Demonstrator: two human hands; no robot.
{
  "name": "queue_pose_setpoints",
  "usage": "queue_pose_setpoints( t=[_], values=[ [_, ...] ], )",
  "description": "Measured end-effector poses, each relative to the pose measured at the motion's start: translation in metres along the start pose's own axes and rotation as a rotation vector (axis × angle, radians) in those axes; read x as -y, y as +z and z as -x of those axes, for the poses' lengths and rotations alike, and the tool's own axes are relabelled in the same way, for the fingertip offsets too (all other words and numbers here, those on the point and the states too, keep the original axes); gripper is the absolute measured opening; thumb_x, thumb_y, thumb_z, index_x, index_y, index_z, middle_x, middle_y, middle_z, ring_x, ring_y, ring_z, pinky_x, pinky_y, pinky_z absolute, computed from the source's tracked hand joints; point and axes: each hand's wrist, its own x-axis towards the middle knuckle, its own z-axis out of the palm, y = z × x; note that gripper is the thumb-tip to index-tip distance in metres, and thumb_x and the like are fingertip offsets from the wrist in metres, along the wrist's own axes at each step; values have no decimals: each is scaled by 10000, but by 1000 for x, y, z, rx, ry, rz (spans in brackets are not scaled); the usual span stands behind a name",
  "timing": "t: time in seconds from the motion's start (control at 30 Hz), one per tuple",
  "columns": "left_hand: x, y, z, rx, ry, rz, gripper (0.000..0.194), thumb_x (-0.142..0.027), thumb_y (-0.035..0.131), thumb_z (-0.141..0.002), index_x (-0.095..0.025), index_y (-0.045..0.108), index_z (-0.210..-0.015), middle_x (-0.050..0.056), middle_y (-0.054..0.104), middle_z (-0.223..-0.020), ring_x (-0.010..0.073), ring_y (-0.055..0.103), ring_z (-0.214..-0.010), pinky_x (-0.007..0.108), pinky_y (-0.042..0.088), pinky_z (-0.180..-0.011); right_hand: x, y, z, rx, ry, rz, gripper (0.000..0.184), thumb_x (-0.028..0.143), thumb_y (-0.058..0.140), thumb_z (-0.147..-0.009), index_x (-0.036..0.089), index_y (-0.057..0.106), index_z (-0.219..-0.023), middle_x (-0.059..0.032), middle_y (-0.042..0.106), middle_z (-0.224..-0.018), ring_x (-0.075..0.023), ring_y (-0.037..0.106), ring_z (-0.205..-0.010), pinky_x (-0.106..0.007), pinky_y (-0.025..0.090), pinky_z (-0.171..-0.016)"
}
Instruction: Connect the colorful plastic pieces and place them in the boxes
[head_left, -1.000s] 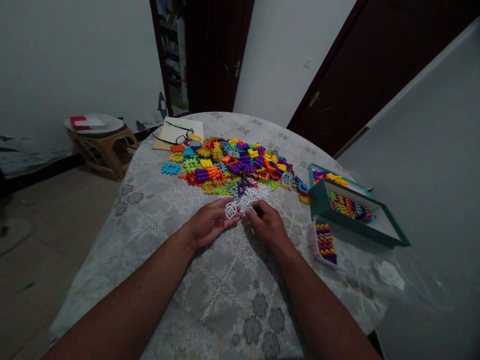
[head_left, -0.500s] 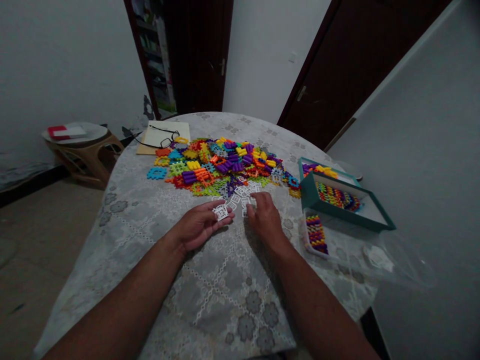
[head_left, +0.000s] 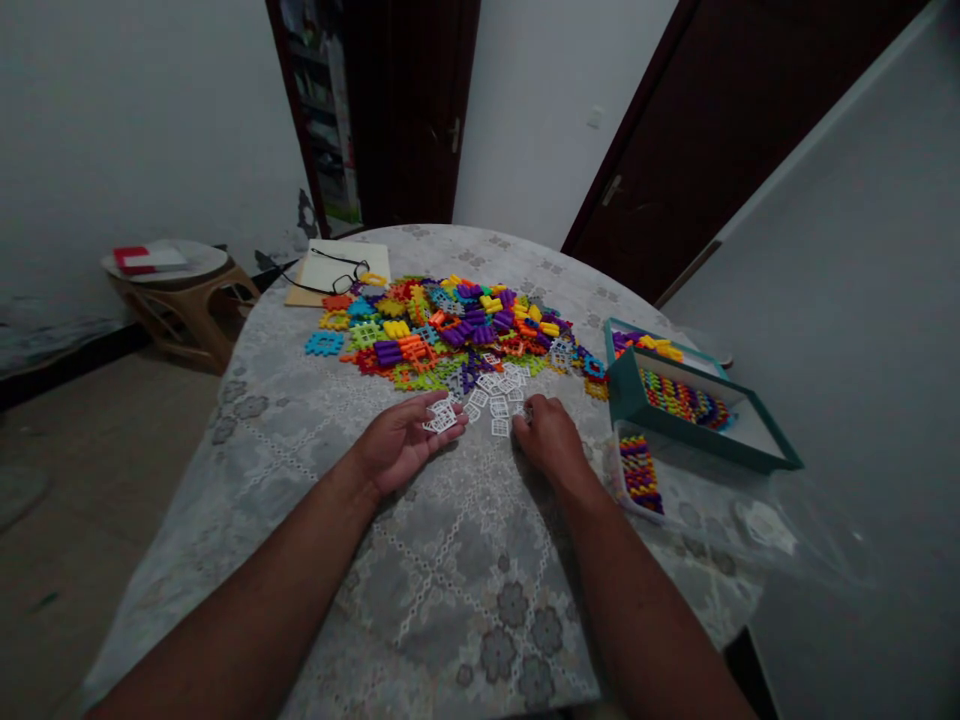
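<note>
My left hand [head_left: 403,442] is turned palm up near the table's middle, its thumb over several small white plastic window pieces [head_left: 441,414] that overlap on the fingers. To the right, my right hand [head_left: 550,440] is palm down with thumb and fingertips pinched at a white window piece, mostly hidden by the fingers. Loose white window pieces [head_left: 499,406] lie flat on the cloth between and beyond both hands. Behind them spreads a heap of colourful plastic building pieces [head_left: 466,330], in purple, orange, yellow, green and blue.
A green box [head_left: 776,464] with rows of coloured pieces stands at the right, its lid [head_left: 724,372] behind it. Nearer is a clear plastic tub [head_left: 621,497] of coloured pieces. Glasses [head_left: 343,284] rest by paper [head_left: 322,262] at the back left. A stool [head_left: 196,325] stands beyond the table.
The white pieces left my right hand's grasp near the left hand and now sit stacked in the left. My right hand has moved right, its fingers closing at another white piece. The view has shifted.
</note>
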Motion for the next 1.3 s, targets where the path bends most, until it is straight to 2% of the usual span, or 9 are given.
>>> queue_pose_setpoints(
  t=[0.4,0.57,0.67,0.73,0.8,0.87,1.0,1.13,1.3],
  values=[
    [0,-1,-1,0,-16,-7,413,-60,672,-805,-122,686,-1214,197,779,-1176,300,792,-1114,443,599,-1121,-9,-7,-8,-72,65,67,297,170,481,-1035,100,751,-1139,-196,753,-1094,-279,697,-1031,-337,473,-910],
    [0,1,1,23,-21,12,366,-107,712,-848,-104,703,-1214,210,772,-1180,296,782,-1117,426,616,-1082,9,-5,4,-170,0,-451,399,270,493,-1023,156,685,-1354,-64,745,-960,-216,683,-877,-309,497,-835],
    [1,2,1,51,-32,9,311,-166,737,-890,-112,736,-1196,201,764,-1245,283,765,-1129,410,642,-1018,40,2,20,-71,-146,-758,376,359,559,-1018,211,693,-1336,-14,726,-921,-182,664,-800,-286,502,-768],
    [3,2,1,82,-24,8,265,-174,734,-899,-114,763,-1156,193,757,-1290,275,751,-1141,398,651,-994,58,5,28,2,-275,-812,334,357,578,-1028,243,709,-1314,-21,754,-1002,-176,678,-827,-289,518,-794],
    [4,2,1,100,-6,9,234,-152,721,-889,-112,780,-1112,189,755,-1306,276,740,-1164,399,649,-1003,68,6,30,13,-371,-767,305,339,575,-1045,260,719,-1302,-42,769,-1126,-187,694,-895,-311,538,-865],
    [4,1,1,89,-12,10,258,-123,713,-862,-111,779,-1111,193,762,-1282,286,745,-1168,417,642,-1023,66,7,27,-59,-388,-665,304,312,550,-1056,242,716,-1302,-77,751,-1224,-213,700,-1007,-336,543,-954],
    [2,-1,2,61,-52,2,425,-67,684,-786,-96,742,-1207,214,772,-1217,315,781,-1135,471,615,-1078,40,8,14,-178,-237,-349,353,258,525,-1050,160,684,-1349,-167,670,-1341,-273,650,-1241,-369,519,-1063],
    [1,-2,2,54,-5,-27,494,-43,664,-756,-87,717,-1245,217,772,-1207,317,788,-1132,487,573,-1143,23,8,4,-64,-131,-96,361,325,611,-1044,179,685,-1366,-166,639,-1352,-284,660,-1223,-357,523,-1033],
    [0,-1,3,31,-15,-38,528,-36,643,-747,-90,693,-1270,215,771,-1199,312,794,-1115,480,586,-1127,24,6,-6,11,-118,-43,394,384,659,-1030,185,697,-1368,-157,640,-1335,-273,682,-1161,-345,516,-991]
  ],
)
